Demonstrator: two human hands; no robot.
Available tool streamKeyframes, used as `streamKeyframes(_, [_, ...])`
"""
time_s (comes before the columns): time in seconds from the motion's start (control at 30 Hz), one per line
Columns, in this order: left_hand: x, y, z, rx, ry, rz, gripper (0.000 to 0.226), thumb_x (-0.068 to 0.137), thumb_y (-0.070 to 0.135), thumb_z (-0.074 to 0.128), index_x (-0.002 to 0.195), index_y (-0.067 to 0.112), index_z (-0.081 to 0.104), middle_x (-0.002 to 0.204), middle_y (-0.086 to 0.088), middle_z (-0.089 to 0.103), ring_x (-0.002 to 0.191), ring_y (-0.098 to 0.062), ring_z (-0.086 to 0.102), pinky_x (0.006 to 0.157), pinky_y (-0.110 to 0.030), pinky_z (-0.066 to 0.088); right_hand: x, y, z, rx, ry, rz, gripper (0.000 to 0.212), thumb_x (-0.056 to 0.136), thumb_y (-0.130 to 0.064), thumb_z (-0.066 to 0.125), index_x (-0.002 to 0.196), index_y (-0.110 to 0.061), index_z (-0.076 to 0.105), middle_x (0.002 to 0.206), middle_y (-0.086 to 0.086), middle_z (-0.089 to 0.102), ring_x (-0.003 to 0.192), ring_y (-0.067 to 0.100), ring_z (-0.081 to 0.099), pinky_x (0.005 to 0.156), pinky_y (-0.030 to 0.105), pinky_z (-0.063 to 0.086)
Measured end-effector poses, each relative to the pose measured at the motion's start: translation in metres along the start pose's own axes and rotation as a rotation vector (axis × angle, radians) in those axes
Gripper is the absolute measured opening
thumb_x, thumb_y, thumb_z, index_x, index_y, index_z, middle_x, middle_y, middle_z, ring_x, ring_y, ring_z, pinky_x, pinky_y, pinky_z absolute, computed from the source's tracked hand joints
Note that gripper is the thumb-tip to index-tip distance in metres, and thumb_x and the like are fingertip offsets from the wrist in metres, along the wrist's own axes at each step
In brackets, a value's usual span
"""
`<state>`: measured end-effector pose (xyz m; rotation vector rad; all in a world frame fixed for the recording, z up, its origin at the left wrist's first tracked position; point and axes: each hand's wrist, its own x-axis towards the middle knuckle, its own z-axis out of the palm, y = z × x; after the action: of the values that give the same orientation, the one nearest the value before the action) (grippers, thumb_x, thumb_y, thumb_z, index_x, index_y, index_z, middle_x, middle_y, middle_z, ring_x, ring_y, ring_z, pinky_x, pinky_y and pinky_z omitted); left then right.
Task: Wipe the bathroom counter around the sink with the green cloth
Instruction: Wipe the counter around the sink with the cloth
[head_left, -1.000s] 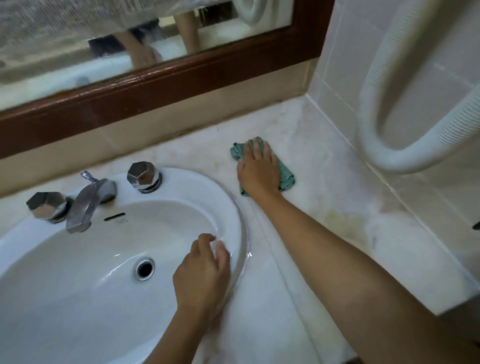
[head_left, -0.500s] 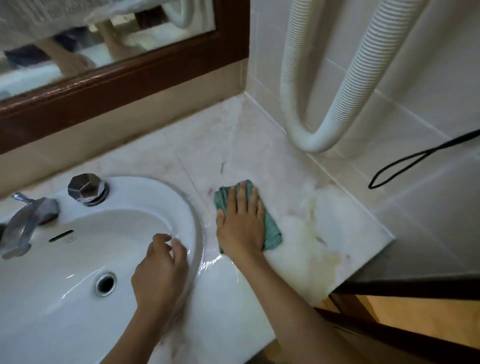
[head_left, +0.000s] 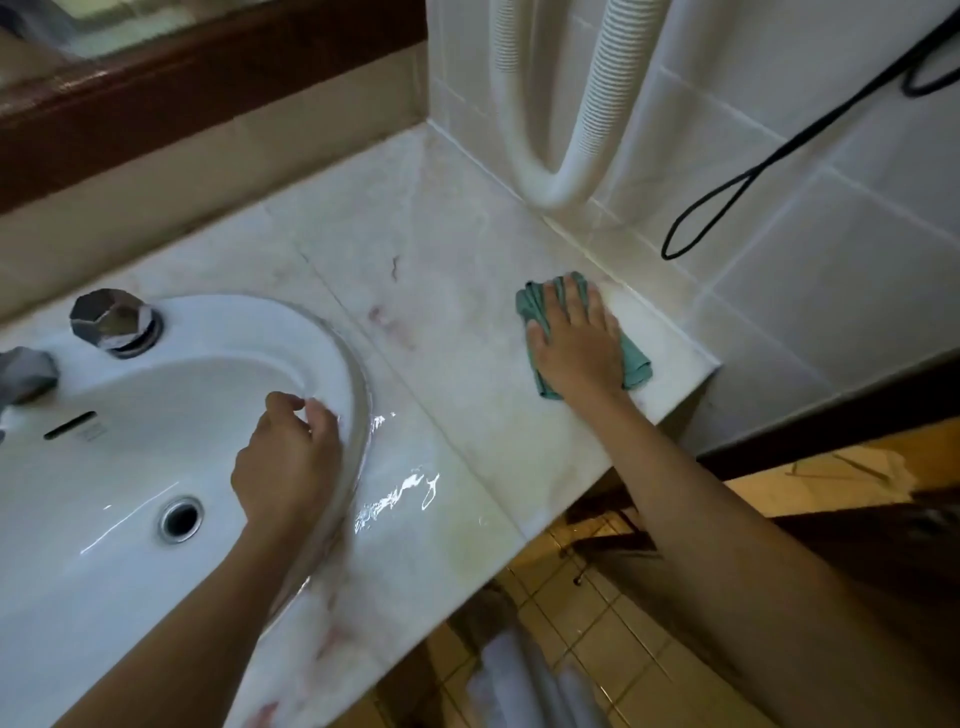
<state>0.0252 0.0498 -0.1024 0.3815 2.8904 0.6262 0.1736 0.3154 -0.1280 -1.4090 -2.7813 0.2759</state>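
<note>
Glossy tiled wall (head_left: 779, 218) with ribbed white hose (head_left: 597, 104), pale veined marble surface (head_left: 441, 270) wet in patches, oval white sink (head_left: 130, 415), right hand (head_left: 576, 343) fingers flat, pressing crumpled green cloth (head_left: 636, 364) near the surface's right end, left hand (head_left: 285, 457) loosely curled, empty, on the sink rim, faceted chrome knob (head_left: 111, 321)

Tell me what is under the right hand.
The green cloth, pressed flat on the counter near the tiled wall. The right hand covers its middle; only edges show.
</note>
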Motion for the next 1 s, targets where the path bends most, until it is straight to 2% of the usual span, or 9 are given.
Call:
streamKeyframes(0.23, [-0.011,-0.009,-0.003,-0.120,-0.074,0.062,0.040,0.097,0.042,0.032,0.121,0.016,0.051,0.118,-0.015,0.061,0.103,-0.041,0.056,0.081,-0.041,0.036,-0.082,0.024,-0.005,-0.004,-0.055,0.029,0.059,0.101,-0.047,0.017,0.154,-0.027,0.000,0.162,-0.002,-0.006,0.148,0.021,-0.007,0.119,0.040,0.000])
streamKeyframes(0.47, [-0.056,-0.048,-0.019,-0.023,-0.184,0.222,0.053,0.098,0.052,0.019,0.122,0.022,0.055,0.116,-0.009,0.059,0.104,-0.032,0.054,0.079,-0.040,0.040,-0.173,-0.054,0.012,0.014,-0.157,-0.273,0.058,0.102,-0.046,0.020,0.154,-0.027,0.002,0.161,-0.005,-0.007,0.147,0.019,-0.012,0.120,0.042,0.001])
streamKeyframes(0.57, [-0.067,-0.069,-0.028,0.015,-0.237,0.296,0.053,0.098,0.054,0.019,0.137,0.028,0.044,0.124,-0.008,0.058,0.112,-0.032,0.053,0.086,-0.043,0.043,-0.220,-0.095,0.022,0.000,-0.138,-0.428,0.057,0.101,-0.046,0.024,0.154,-0.028,0.009,0.162,-0.005,0.002,0.148,0.019,-0.008,0.120,0.042,0.003])
streamKeyframes(0.67, [-0.069,-0.079,-0.043,-0.060,-0.335,0.330,0.049,0.099,0.052,0.020,0.142,0.036,0.038,0.139,-0.004,0.054,0.123,-0.029,0.051,0.096,-0.041,0.040,-0.270,-0.130,0.036,0.000,-0.114,-0.541,0.056,0.100,-0.045,0.027,0.152,-0.026,0.020,0.161,-0.005,0.013,0.148,0.020,0.003,0.116,0.039,0.002])
streamKeyframes(0.77, [-0.074,-0.098,-0.056,-0.036,-0.401,0.326,0.045,0.101,0.050,0.021,0.142,0.042,0.037,0.142,-0.002,0.053,0.125,-0.031,0.051,0.096,-0.038,0.038,-0.305,-0.136,0.041,-0.036,-0.076,-0.600,0.055,0.098,-0.045,0.030,0.150,-0.027,0.027,0.158,-0.006,0.023,0.147,0.019,0.016,0.114,0.040,0.014])
streamKeyframes(0.87, [-0.082,-0.120,-0.066,0.017,-0.374,0.317,0.044,0.101,0.052,0.022,0.136,0.039,0.045,0.135,-0.005,0.059,0.119,-0.032,0.054,0.090,-0.036,0.038,-0.306,-0.112,0.034,0.049,-0.121,-0.580,0.055,0.098,-0.043,0.024,0.152,-0.031,0.020,0.159,-0.010,0.012,0.148,0.013,0.004,0.119,0.042,0.011])
streamKeyframes(1.0, [-0.088,-0.123,-0.071,0.036,-0.333,0.278,0.041,0.099,0.053,0.026,0.128,0.040,0.053,0.125,-0.002,0.065,0.113,-0.031,0.056,0.078,-0.032,0.033,-0.272,-0.058,0.018,0.138,-0.072,-0.276,0.054,0.100,-0.039,0.022,0.153,-0.030,0.014,0.161,-0.010,0.006,0.148,0.016,0.003,0.118,0.046,0.020])
